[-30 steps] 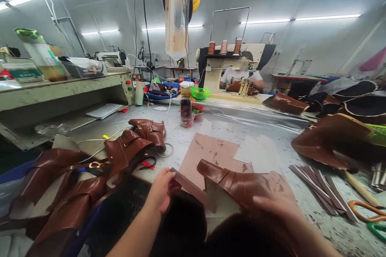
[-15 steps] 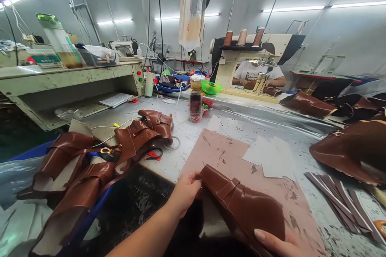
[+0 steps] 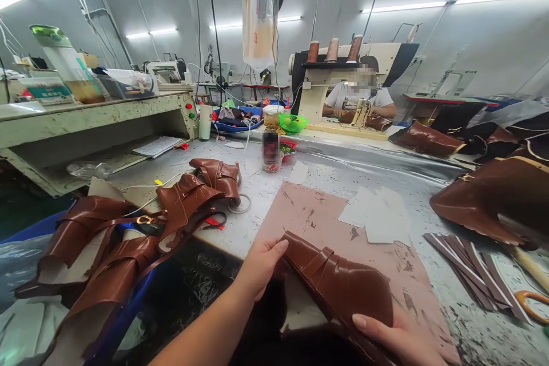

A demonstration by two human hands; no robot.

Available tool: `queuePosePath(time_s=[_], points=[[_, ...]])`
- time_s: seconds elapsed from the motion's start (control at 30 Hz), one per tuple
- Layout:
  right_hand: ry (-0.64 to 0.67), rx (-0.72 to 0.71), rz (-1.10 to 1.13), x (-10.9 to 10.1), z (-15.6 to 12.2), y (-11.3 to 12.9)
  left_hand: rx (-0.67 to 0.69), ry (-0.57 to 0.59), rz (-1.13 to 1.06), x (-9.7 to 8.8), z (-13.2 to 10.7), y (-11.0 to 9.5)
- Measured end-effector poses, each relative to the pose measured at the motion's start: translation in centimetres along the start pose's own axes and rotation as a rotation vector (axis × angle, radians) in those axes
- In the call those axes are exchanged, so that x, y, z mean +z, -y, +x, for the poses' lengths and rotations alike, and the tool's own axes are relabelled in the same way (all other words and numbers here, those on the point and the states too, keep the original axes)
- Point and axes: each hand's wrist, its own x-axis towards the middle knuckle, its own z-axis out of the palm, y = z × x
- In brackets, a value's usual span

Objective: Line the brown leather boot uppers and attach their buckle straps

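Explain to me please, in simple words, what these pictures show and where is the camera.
No robot here: a person works with two bare hands. All pictures come from one camera worn on the head, looking forward and down. The left hand pinches one end of a brown leather piece; the right hand holds its other end. On the table lie a pink sheet, white sheets and dark strips; more brown leather is piled at the left. Beyond, another person is at a sewing machine.

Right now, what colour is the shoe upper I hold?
The shoe upper is glossy brown (head view).
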Motion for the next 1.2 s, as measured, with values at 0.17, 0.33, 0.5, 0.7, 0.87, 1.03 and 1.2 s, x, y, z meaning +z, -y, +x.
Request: queuePosePath(time_s=[0.17, 0.33, 0.5, 0.7, 0.87, 1.03, 1.2], points=[[-0.031, -0.027, -0.070, -0.6, -0.1, 0.7, 0.040, 0.081, -0.122, 0.4, 0.2, -0.1], [-0.044, -0.123, -0.150, -1.2, 0.1, 0.8, 0.075, 0.063, -0.187, 0.9, 0.5, 0.2], [-0.041, -0.158, -0.135, -1.1, 0.2, 0.8, 0.036, 0.016, -0.254, 1.4, 0.4, 0.5], [0.004, -0.164, -0.088, -1.1, 0.0, 0.9, 0.077, 0.106, -0.142, 2.0, -0.3, 0.8], [0.007, -0.193, -0.063, -1.3, 0.0, 1.0, -0.027, 0.082, -0.236, 2.4, -0.4, 1.2], [0.025, -0.205, -0.078, -1.8, 0.2, 1.0, -0.066, 0.153, -0.243, 3.1, -0.9, 1.6], [0.062, -0.161, -0.154, -2.6, 0.4, 1.1, -0.092, 0.154, -0.181, 3.7, -1.3, 2.0]])
